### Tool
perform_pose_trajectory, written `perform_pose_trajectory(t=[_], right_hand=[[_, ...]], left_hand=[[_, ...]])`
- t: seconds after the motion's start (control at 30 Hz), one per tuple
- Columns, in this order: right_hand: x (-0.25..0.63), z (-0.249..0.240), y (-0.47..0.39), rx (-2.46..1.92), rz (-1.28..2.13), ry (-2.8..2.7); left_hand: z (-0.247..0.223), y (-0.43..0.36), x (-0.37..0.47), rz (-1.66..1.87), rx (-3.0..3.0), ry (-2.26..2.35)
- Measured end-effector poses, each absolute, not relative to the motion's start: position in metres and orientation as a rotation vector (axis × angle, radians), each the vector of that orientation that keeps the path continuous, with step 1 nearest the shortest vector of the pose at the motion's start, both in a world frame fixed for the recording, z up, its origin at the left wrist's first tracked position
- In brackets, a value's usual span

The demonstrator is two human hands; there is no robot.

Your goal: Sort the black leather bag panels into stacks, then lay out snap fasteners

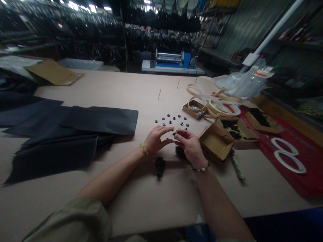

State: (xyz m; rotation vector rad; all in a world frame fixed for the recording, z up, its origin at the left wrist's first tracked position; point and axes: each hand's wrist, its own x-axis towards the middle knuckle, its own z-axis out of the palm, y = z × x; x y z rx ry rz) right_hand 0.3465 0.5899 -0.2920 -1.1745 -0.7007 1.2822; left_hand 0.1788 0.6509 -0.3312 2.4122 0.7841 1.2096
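My right hand (189, 145) is closed in a pinch on a small dark stud-like piece (174, 133). Facing it from the left, my left hand (155, 140) has thumb and fingers apart around a gap, with nothing clearly held. Just beyond both hands, several small dark studs (170, 122) with round bases and short stems stand spread out on the table (141, 195). A pile of small black parts (159, 165) lies nearer me, below my left hand. Another black pile (179, 152) is partly hidden by my right hand.
Dark fabric panels (101, 120) lie stacked at left. To the right are an open cardboard box (216, 143), a box of black parts (233, 131), tape coils (209, 104), white rings (289, 161) on red material and a rolled piece (237, 166). A blue-based roller machine (170, 59) stands behind.
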Motion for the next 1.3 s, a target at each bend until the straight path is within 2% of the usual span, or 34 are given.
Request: perform_pose_trajectory(t=[0.13,0.33,0.43,0.5,0.6,0.73,0.87,0.97,1.07,1.13,1.2,1.3], right_hand=[[0.343,-0.292,0.589,-1.228,1.343,-0.788],[0.349,-0.294,0.590,-1.146,1.457,-0.790],[0.357,-0.296,0.593,-1.138,1.406,-0.816],[0.364,-0.300,0.600,-1.238,1.258,-0.923],[0.372,-0.306,0.615,-1.538,0.975,-1.231],[0.375,-0.313,0.638,-1.847,0.657,-1.665],[0.376,-0.318,0.646,-2.042,0.653,-1.790],[0.378,-0.320,0.646,-2.098,0.579,-1.762],[0.379,-0.316,0.641,-2.129,0.482,-1.745],[0.380,-0.309,0.634,-2.113,0.458,-1.738],[0.384,-0.301,0.623,-2.036,0.506,-1.750],[0.392,-0.292,0.602,-1.808,0.783,-1.887]], left_hand=[[-0.321,0.647,0.179,1.310,2.240,0.478],[-0.329,0.651,0.181,1.161,1.765,0.536],[-0.335,0.661,0.180,1.155,1.646,0.677],[-0.338,0.668,0.179,1.105,1.784,0.905],[-0.343,0.673,0.177,0.821,2.184,1.247],[-0.347,0.675,0.175,0.509,2.442,1.364],[-0.341,0.670,0.175,0.530,2.489,1.389],[-0.329,0.656,0.183,0.588,2.597,1.151],[-0.320,0.636,0.197,0.456,2.686,0.779],[-0.317,0.626,0.204,0.343,2.671,0.793],[-0.318,0.620,0.208,0.282,2.600,0.926],[-0.322,0.620,0.208,0.304,2.533,0.962]])
